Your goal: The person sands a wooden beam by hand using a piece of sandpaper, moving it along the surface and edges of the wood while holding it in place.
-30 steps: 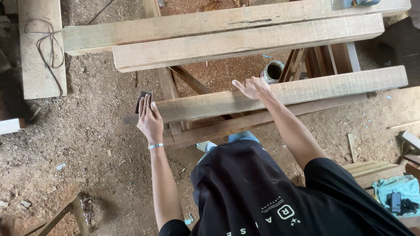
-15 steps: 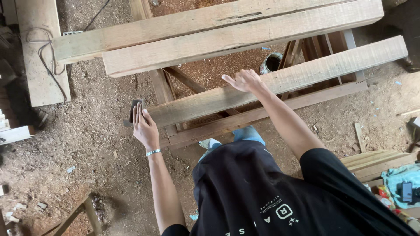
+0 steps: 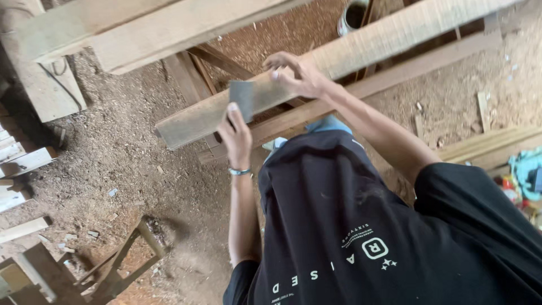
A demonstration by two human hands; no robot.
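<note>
A long wooden plank (image 3: 372, 48) runs diagonally from the left middle to the upper right. My left hand (image 3: 236, 138), with a green bracelet at the wrist, holds a flat grey sheet of sandpaper (image 3: 241, 99) against the plank's near face. My right hand (image 3: 294, 73) lies on the plank just right of the sheet, fingertips touching the sheet's right edge. My black T-shirt fills the lower right.
Two more heavy planks (image 3: 147, 34) lie across the top left. A thinner board (image 3: 395, 79) runs under the plank. A tin can (image 3: 354, 14) stands at the top. Sawdust covers the ground; a wooden frame (image 3: 121, 265) and offcuts (image 3: 22, 164) lie at the left.
The view has moved closer and tilted. My left hand has slid the grey sheet right along the plank, and my right hand has come left to meet it.
</note>
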